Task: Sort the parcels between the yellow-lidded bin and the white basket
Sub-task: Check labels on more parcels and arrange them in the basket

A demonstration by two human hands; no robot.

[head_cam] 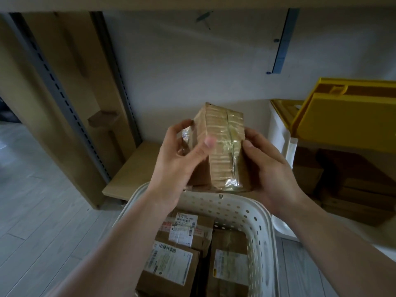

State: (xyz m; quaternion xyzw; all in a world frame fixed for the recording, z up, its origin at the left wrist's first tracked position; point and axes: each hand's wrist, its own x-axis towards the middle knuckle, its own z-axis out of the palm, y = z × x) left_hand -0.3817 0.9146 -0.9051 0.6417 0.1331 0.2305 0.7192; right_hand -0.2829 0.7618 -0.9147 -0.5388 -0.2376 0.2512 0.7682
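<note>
Both the left hand [177, 159] and the right hand [272, 168] are gripping a taped cardboard parcel [222, 144] above the white basket [246, 213], which is holding labelled parcels [171, 260].

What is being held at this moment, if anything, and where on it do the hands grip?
A taped cardboard parcel, held above the white basket. The left hand grips its left side, thumb across the taped face; the right hand grips its right edge.

Single head-worn wide-angle view, looking forward and steeply down from above the person's forearms. Close range: white basket [252, 213] directly below, yellow-lidded bin [342, 116] at right edge, wall ahead, floor left. No second view.
</note>
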